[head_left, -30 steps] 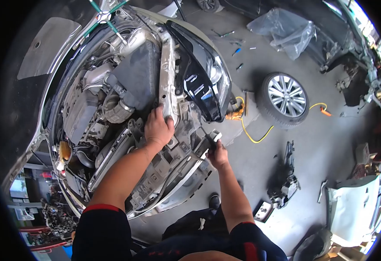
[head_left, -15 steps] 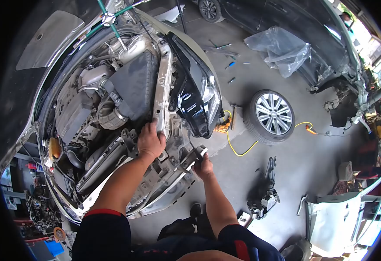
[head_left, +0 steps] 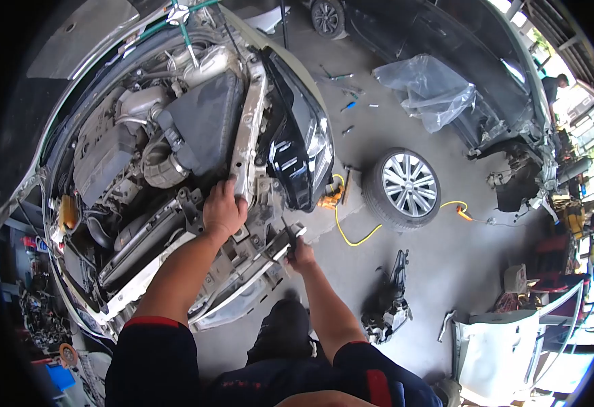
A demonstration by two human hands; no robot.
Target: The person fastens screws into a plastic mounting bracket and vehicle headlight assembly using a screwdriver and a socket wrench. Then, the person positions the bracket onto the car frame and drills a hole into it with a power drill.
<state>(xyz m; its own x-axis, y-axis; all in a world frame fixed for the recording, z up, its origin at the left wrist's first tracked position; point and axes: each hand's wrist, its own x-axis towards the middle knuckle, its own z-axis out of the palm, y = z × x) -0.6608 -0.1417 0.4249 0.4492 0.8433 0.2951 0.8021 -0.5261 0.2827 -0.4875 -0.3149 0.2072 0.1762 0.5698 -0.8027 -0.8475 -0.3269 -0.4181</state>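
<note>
My left hand rests on the worn metal rail at the front of an open engine bay, thumb apart from the fingers. Lower right, my right hand is closed around a dark screwdriver-like tool; its thin shaft points up and left beside the bare metal front end. The tool's tip is too small to make out. A black headlight sits just above my right hand. Left of the rail lies a dark air filter box.
A loose wheel lies on the floor to the right, near a yellow cord. Below it lies a broken dark part. A removed door stands lower right. Another dark car, partly under plastic sheeting, is behind.
My view has shifted, so the car and floor objects appear moved. My left hand stays on the rail, and my right hand still holds the tool. A dark trouser leg shows more below.
</note>
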